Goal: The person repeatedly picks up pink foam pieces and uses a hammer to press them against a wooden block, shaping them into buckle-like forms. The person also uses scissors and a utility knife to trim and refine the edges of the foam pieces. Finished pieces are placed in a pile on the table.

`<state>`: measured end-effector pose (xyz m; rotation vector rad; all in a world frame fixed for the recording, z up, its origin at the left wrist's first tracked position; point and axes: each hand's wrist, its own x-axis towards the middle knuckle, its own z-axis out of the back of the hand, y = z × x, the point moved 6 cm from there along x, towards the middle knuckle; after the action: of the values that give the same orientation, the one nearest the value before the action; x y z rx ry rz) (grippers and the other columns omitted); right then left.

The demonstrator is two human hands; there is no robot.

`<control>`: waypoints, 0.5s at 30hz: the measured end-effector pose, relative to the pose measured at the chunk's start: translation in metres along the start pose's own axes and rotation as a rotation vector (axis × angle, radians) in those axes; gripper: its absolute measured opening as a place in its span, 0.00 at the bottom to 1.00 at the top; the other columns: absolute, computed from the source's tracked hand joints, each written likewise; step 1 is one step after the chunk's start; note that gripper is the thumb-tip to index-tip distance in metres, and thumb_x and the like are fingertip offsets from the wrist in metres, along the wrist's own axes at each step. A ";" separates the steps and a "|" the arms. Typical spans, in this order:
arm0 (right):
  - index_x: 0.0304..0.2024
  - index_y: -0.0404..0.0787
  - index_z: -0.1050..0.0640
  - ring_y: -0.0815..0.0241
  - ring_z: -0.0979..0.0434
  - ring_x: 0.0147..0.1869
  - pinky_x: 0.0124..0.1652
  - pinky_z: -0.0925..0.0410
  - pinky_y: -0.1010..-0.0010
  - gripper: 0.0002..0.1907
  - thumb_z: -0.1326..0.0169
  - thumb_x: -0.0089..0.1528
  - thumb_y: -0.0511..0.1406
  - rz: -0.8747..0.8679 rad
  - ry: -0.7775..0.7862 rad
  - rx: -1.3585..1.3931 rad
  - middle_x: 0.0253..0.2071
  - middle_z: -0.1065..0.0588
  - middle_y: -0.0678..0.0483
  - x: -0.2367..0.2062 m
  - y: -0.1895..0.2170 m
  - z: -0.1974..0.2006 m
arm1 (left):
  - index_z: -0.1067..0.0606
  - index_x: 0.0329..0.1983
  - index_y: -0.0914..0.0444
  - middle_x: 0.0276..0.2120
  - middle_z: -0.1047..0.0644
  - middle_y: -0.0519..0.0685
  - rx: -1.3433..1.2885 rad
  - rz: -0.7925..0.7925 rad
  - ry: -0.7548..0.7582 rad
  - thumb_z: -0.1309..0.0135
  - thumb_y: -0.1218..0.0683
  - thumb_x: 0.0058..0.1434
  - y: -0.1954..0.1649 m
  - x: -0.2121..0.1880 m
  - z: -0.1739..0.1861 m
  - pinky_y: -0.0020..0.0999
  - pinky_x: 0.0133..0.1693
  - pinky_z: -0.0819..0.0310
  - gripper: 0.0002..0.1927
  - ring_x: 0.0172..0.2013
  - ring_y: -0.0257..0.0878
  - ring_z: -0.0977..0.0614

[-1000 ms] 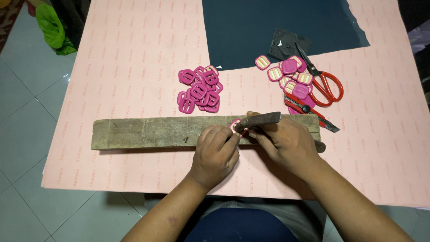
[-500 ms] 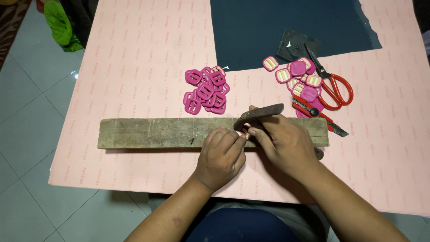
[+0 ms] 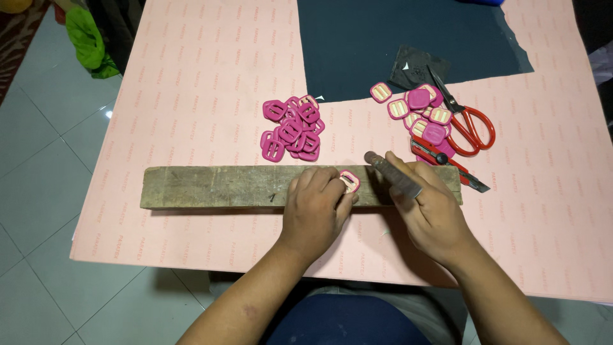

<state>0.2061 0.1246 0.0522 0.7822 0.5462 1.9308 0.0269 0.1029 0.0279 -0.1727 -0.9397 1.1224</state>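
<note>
A long weathered wooden block (image 3: 217,186) lies across the pink sheet (image 3: 191,76), its left part bare. Behind it sits a heap of magenta buckles (image 3: 290,128). The left hand (image 3: 316,207) pins one pink buckle (image 3: 349,181) flat on the block, fingertips closed on its edge. The right hand (image 3: 431,211) is wrapped around a dark metal file (image 3: 391,172); half a second ago the file's tip hung over the buckle, and now it is drawn back to the right, clear of it. Farther right lie pink-and-cream buckles (image 3: 418,108), a red utility knife (image 3: 447,163) and red-handled scissors (image 3: 469,124), none of which has shifted on the sheet.
</note>
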 end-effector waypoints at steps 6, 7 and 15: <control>0.52 0.33 0.23 0.55 0.27 0.47 0.47 0.33 0.66 0.20 0.38 0.56 0.30 -0.016 -0.116 -0.007 0.45 0.27 0.49 -0.014 0.010 0.023 | 0.22 0.46 0.65 0.38 0.20 0.50 -0.029 0.091 -0.034 0.46 0.58 0.69 0.016 0.006 0.006 0.42 0.43 0.25 0.07 0.38 0.46 0.19; 0.49 0.33 0.23 0.57 0.26 0.46 0.45 0.32 0.68 0.19 0.38 0.55 0.30 -0.072 -0.127 0.037 0.45 0.28 0.49 -0.015 0.008 0.025 | 0.22 0.45 0.65 0.36 0.20 0.50 -0.228 0.282 -0.005 0.47 0.57 0.69 0.028 0.003 0.005 0.38 0.40 0.24 0.08 0.36 0.43 0.18; 0.41 0.35 0.19 0.59 0.25 0.32 0.35 0.31 0.70 0.12 0.38 0.58 0.36 -0.154 0.115 0.139 0.33 0.22 0.51 -0.021 0.014 0.014 | 0.25 0.53 0.65 0.36 0.20 0.45 -0.988 0.718 0.172 0.51 0.58 0.66 0.038 -0.011 -0.003 0.26 0.35 0.23 0.14 0.34 0.29 0.19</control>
<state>0.2151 0.0997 0.0652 0.6979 0.7947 1.8169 0.0015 0.1128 -0.0013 -1.4796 -1.2482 1.1524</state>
